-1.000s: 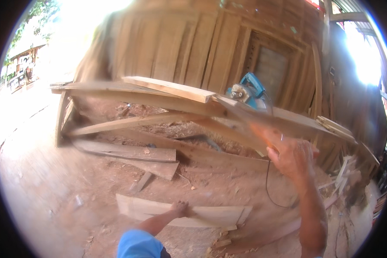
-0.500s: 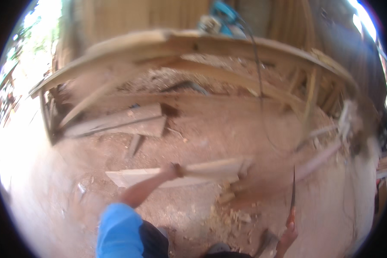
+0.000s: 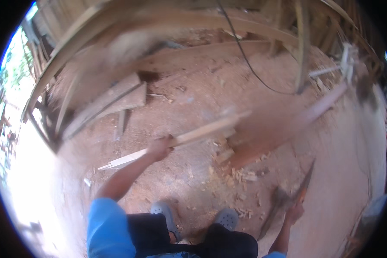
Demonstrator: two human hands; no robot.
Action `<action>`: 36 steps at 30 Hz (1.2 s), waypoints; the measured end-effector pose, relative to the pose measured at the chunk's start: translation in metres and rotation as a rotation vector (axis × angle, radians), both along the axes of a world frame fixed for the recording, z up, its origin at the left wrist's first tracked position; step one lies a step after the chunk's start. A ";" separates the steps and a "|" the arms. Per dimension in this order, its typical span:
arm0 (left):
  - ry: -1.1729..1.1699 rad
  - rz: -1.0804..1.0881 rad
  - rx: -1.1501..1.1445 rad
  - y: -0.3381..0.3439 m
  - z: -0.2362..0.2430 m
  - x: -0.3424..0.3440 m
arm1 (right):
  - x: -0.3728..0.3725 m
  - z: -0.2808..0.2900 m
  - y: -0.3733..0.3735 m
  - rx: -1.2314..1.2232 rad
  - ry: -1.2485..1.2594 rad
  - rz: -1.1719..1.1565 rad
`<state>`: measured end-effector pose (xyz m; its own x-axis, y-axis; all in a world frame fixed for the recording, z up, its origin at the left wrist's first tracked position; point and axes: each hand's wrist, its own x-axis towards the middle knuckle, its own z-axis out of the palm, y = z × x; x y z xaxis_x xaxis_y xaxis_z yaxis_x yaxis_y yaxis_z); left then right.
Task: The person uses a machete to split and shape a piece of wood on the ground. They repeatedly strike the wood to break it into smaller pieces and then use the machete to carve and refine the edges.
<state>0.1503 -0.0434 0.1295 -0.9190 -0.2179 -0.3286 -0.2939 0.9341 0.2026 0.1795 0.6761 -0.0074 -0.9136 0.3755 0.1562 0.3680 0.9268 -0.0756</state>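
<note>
I have the left hand (image 3: 160, 147) stretched out in front, fingers wrapped round the board (image 3: 206, 130) near its middle. The board slants above the dirt floor (image 3: 206, 92), left end nearer the body; with the blur I can't tell whether either end touches down. Low at the right, my right hand (image 3: 294, 213) has its fingers around the saw (image 3: 306, 180), blade pointing away. Wood chips (image 3: 243, 176) lie between saw and board.
</note>
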 end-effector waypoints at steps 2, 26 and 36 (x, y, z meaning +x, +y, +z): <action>0.112 -0.084 -0.059 0.010 -0.013 -0.007 | 0.009 -0.001 -0.009 0.182 0.136 0.011; -0.077 -0.242 0.273 0.033 0.054 0.017 | 0.084 -0.019 -0.084 -0.425 -0.142 -0.260; -0.146 -0.258 0.291 0.030 0.002 0.007 | 0.086 -0.017 -0.079 -0.518 -0.151 -0.203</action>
